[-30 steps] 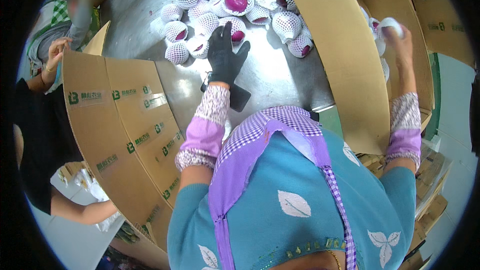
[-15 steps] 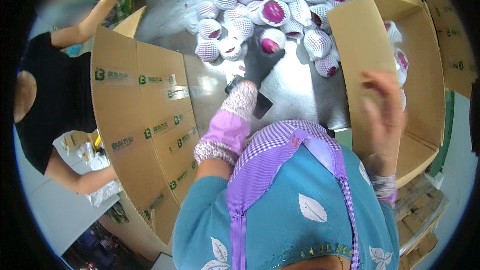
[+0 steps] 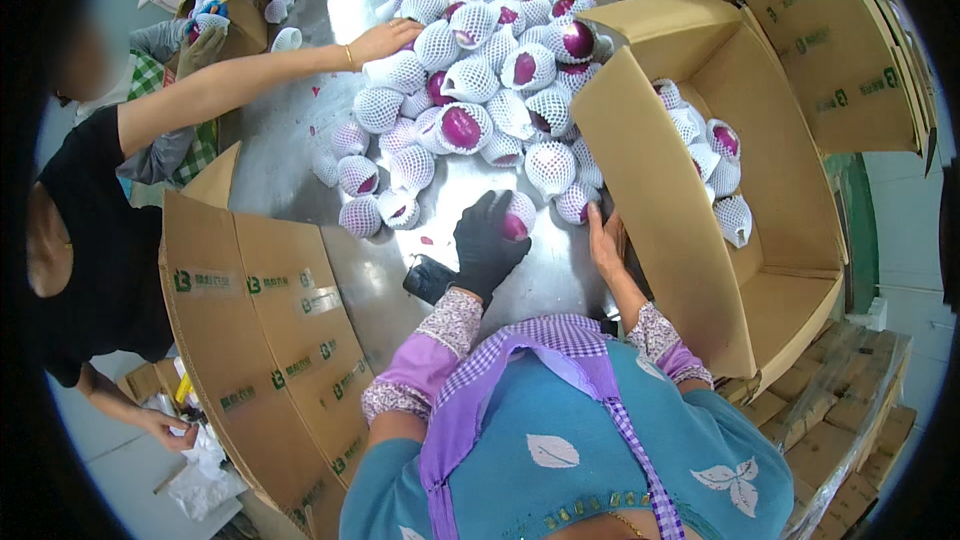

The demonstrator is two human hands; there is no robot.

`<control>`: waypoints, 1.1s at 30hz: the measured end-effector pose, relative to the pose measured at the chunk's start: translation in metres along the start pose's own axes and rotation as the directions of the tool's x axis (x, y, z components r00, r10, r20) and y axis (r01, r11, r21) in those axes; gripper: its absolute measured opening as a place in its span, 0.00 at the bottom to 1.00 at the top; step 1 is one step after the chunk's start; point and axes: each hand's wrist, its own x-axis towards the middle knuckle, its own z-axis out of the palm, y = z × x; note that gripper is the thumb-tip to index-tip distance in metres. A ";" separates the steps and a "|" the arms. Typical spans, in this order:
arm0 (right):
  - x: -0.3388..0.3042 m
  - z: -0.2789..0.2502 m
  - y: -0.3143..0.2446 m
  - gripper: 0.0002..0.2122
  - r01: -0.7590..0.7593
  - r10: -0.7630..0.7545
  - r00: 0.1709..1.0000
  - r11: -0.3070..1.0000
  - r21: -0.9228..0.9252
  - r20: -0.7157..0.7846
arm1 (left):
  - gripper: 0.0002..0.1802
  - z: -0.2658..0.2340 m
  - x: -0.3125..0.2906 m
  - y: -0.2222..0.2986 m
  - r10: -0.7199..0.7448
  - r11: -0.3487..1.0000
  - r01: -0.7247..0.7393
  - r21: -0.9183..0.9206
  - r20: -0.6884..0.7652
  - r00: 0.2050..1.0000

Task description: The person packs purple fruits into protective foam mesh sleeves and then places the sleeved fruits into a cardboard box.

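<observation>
My left hand [image 3: 486,245], in a black glove, is closed round a purple-red round fruit [image 3: 519,217] in a white foam net, low over the metal table. Next to that wrist is a black flat object [image 3: 428,279]. My bare right hand [image 3: 607,242] has its fingers stretched out beside another netted fruit [image 3: 574,203], close to the box wall; whether it touches the fruit I cannot tell. Ahead of both hands spreads a heap of netted fruits [image 3: 470,75]. At my right stands an open cardboard box [image 3: 655,210] with several netted fruits [image 3: 722,175] inside.
Another cardboard box [image 3: 270,330] stands at my left. A co-worker's arm [image 3: 250,75] reaches across the table [image 3: 285,140] into the heap. Further people work at the far left. Flattened cartons [image 3: 830,30] lean at the far right; wrapped cartons [image 3: 840,410] are stacked below.
My right hand has come down from in front of the box to the table edge beside the fruits. The co-worker's arm now touches the heap. The whole view has shifted.
</observation>
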 end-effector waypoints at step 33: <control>0.016 0.162 -0.168 0.44 0.171 -0.251 0.957 0.893 0.416 0.144 | 0.35 -0.110 0.142 -0.237 0.054 0.824 0.275 0.495 -0.552 0.832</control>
